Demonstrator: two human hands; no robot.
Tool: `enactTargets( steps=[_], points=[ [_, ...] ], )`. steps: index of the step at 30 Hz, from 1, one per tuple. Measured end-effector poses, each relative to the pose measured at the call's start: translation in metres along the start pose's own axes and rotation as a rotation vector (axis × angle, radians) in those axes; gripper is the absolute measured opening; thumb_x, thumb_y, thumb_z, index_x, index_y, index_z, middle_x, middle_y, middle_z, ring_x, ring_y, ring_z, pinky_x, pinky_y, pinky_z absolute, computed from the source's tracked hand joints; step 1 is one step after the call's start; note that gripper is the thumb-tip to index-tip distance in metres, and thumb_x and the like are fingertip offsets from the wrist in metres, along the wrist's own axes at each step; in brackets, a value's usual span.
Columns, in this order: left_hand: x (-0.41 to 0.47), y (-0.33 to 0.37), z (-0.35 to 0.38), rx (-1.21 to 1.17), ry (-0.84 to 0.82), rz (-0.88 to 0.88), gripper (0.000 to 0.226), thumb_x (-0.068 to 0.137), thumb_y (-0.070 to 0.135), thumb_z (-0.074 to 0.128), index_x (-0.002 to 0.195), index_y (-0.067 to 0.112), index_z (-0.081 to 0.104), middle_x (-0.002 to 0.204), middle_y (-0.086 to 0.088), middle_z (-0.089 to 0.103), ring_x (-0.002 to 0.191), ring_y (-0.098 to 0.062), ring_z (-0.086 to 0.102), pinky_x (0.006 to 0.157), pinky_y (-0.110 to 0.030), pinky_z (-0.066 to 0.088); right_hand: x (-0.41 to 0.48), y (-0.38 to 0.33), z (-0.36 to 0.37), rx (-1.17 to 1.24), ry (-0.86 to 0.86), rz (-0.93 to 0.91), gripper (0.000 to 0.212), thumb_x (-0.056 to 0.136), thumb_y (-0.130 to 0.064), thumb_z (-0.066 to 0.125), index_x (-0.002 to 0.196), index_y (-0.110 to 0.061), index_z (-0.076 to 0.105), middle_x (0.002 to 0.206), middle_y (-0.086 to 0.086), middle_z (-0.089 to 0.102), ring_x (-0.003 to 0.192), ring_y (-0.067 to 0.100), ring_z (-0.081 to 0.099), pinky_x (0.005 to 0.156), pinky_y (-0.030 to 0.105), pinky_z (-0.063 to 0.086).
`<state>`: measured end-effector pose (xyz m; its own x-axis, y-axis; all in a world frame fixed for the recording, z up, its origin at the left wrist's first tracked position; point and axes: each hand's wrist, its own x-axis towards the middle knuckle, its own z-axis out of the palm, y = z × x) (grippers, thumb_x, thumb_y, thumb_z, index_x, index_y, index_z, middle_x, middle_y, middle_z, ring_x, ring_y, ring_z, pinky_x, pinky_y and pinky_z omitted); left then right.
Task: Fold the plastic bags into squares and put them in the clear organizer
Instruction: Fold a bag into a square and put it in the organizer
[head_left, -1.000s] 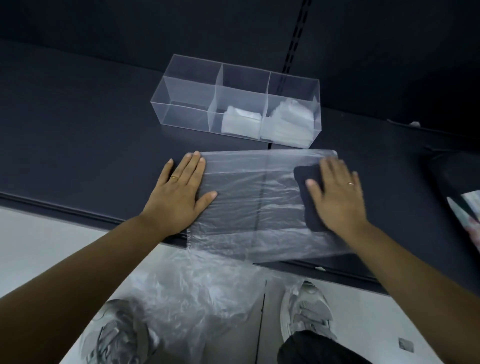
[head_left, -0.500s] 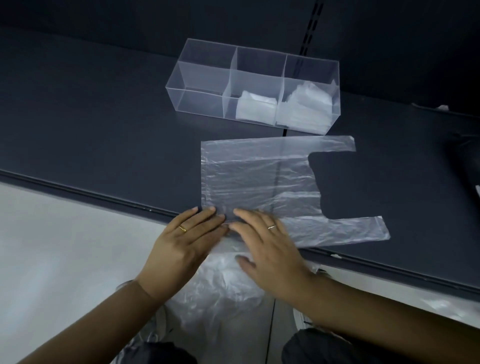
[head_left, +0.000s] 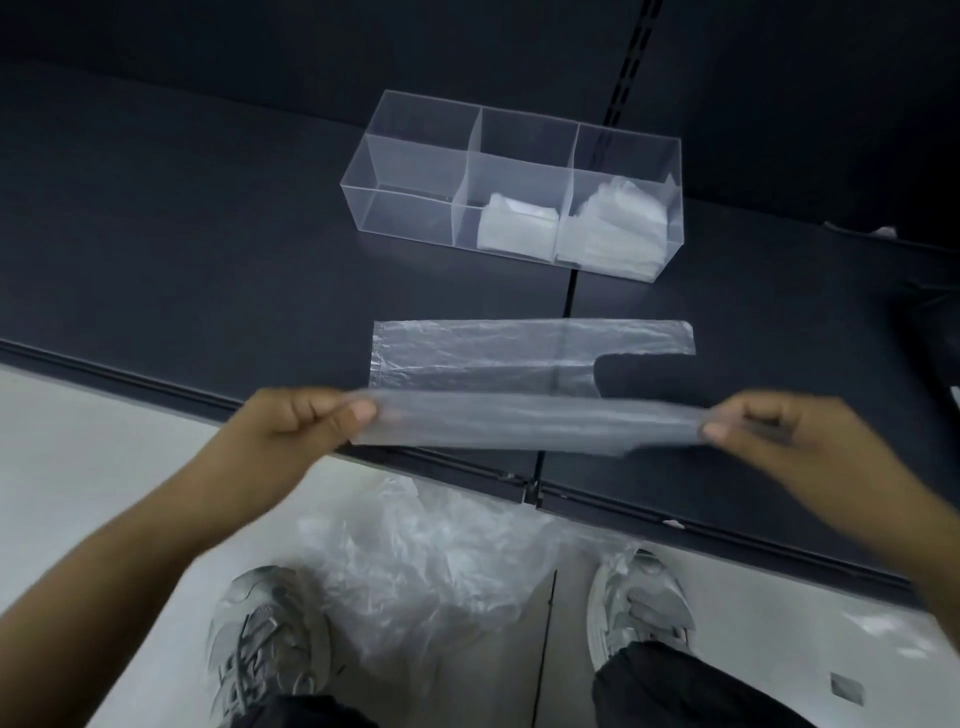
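Both hands' fingers (head_left: 358, 413) pinch the plastic bag's (head_left: 467, 358) lifted near edge.

We find the organizer (head_left: 410, 171) far on the tabletop (head_left: 208, 249), folded bags (head_left: 514, 228) in its middle and right compartments; the plastic bag (head_left: 493, 353) lies nearer.
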<state>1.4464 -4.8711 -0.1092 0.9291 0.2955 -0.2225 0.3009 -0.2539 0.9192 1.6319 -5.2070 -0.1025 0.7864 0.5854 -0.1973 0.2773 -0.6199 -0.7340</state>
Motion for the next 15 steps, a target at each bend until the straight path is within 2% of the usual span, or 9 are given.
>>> enactTargets(
  steps=[3, 5, 7, 9, 12, 14, 15],
  points=[
    [0.026, -0.003, -0.014, -0.03, 0.083, -0.049, 0.02, 0.077, 0.045, 0.062, 0.089, 0.037, 0.077, 0.093, 0.012, 0.075, 0.091, 0.0, 0.068, 0.077, -0.009, 0.048, 0.033, 0.006, -0.013, 0.176, 0.077, 0.049, 0.014, 0.083, -0.025, 0.066, 0.076, -0.013, 0.072, 0.071, -0.007, 0.07, 0.068, -0.003, 0.057, 0.07, 0.005, 0.041],
    [0.046, -0.01, -0.017, -0.028, 0.159, -0.099, 0.017, 0.08, 0.042, 0.066, 0.084, 0.032, 0.078, 0.086, 0.009, 0.076, 0.082, -0.004, 0.07, 0.073, -0.017, 0.05, 0.059, 0.013, -0.008, 0.24, 0.164, 0.095, 0.016, 0.086, -0.018, 0.067, 0.08, -0.004, 0.07, 0.07, -0.006, 0.068, 0.067, -0.001, 0.057, 0.071, 0.009, 0.042],
    [0.066, -0.018, -0.014, 0.009, 0.232, -0.16, 0.015, 0.084, 0.036, 0.069, 0.075, 0.027, 0.078, 0.075, 0.008, 0.074, 0.068, -0.004, 0.067, 0.065, -0.016, 0.049, 0.079, 0.021, 0.005, 0.257, 0.219, 0.172, 0.018, 0.086, -0.018, 0.069, 0.085, 0.0, 0.071, 0.075, -0.006, 0.066, 0.064, -0.006, 0.057, 0.066, 0.007, 0.043],
    [0.084, -0.027, -0.009, 0.109, 0.294, -0.201, 0.02, 0.084, 0.035, 0.071, 0.071, 0.021, 0.076, 0.073, 0.004, 0.073, 0.067, -0.009, 0.065, 0.067, -0.021, 0.049, 0.095, 0.029, 0.018, 0.224, 0.258, 0.255, 0.021, 0.084, -0.023, 0.072, 0.082, -0.002, 0.071, 0.079, -0.002, 0.066, 0.07, 0.001, 0.057, 0.063, 0.014, 0.044],
    [0.098, -0.032, -0.003, 0.291, 0.342, -0.218, 0.023, 0.085, 0.039, 0.07, 0.071, 0.02, 0.072, 0.074, 0.005, 0.07, 0.07, -0.013, 0.062, 0.062, -0.021, 0.042, 0.106, 0.035, 0.025, 0.111, 0.311, 0.303, 0.024, 0.08, -0.029, 0.076, 0.063, -0.014, 0.067, 0.068, -0.003, 0.063, 0.068, 0.01, 0.055, 0.061, 0.024, 0.04],
    [0.099, -0.031, 0.001, 0.428, 0.37, -0.205, 0.022, 0.086, 0.039, 0.068, 0.079, 0.018, 0.072, 0.077, 0.003, 0.068, 0.079, -0.019, 0.063, 0.063, -0.024, 0.041, 0.111, 0.038, 0.025, 0.084, 0.336, 0.323, 0.028, 0.077, -0.031, 0.078, 0.054, -0.02, 0.065, 0.06, -0.01, 0.061, 0.064, 0.008, 0.055, 0.058, 0.024, 0.041],
    [0.097, -0.029, 0.003, 0.514, 0.415, -0.167, 0.021, 0.086, 0.036, 0.068, 0.088, 0.015, 0.072, 0.086, -0.001, 0.067, 0.086, -0.023, 0.061, 0.07, -0.027, 0.043, 0.112, 0.038, 0.024, 0.07, 0.341, 0.328, 0.029, 0.076, -0.032, 0.078, 0.053, -0.022, 0.064, 0.058, -0.012, 0.061, 0.062, 0.008, 0.055, 0.057, 0.024, 0.04]
  ],
)
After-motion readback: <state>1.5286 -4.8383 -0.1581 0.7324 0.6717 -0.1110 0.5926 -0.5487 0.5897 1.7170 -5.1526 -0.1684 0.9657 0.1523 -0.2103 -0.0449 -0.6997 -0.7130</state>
